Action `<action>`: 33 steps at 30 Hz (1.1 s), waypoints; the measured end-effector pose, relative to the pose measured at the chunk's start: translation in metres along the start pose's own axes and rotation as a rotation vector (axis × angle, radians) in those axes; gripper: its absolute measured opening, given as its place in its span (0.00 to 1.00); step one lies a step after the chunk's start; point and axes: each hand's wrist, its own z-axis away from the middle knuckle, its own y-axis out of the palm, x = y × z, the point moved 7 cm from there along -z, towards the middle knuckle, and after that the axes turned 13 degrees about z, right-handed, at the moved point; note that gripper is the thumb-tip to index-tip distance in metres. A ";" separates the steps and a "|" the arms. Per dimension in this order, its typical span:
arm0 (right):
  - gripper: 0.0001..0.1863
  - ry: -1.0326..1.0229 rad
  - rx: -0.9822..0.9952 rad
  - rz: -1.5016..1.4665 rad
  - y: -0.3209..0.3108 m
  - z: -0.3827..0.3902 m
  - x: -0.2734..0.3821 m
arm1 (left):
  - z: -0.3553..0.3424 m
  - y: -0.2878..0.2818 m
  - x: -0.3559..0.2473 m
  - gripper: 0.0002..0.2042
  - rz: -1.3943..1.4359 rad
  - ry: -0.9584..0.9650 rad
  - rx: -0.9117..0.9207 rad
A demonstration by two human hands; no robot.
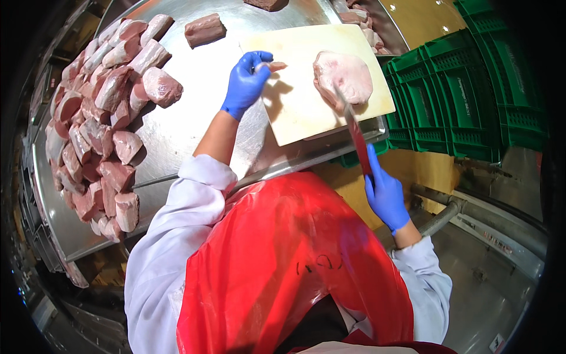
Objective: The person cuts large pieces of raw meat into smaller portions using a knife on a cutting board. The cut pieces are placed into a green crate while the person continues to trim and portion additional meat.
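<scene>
A thick pale piece of meat (346,72) lies on the right part of the white cutting board (300,121). My right hand (386,192), in a blue glove, grips a long knife (356,131) at the board's near right edge. The blade points away from me, and its tip overlaps the near side of the meat in this view. Over the board's left edge, my left hand (246,82), also blue-gloved, pinches a small scrap of meat (275,66) between thumb and fingers, apart from the large piece.
A large heap of meat pieces (97,138) covers the left of the metal table (194,127). One darker chunk (204,30) lies behind the left hand. More meat sits in a tray (386,20) at the far right. Green crates (454,88) stand right of the board.
</scene>
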 end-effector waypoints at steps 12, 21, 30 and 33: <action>0.42 0.263 -0.133 0.165 0.036 -0.124 0.064 | -0.033 0.001 0.005 0.12 0.076 -0.111 -0.147; 0.42 0.226 0.023 -0.038 0.048 0.021 0.035 | -0.008 0.051 0.037 0.19 -0.384 -0.061 0.004; 0.41 0.314 -0.290 -0.409 -0.007 -0.079 0.020 | -0.013 0.063 0.062 0.22 -0.497 -0.142 -0.038; 0.42 0.324 -0.314 -0.429 -0.010 -0.107 0.017 | -0.011 0.076 0.036 0.23 -0.471 -0.072 -0.055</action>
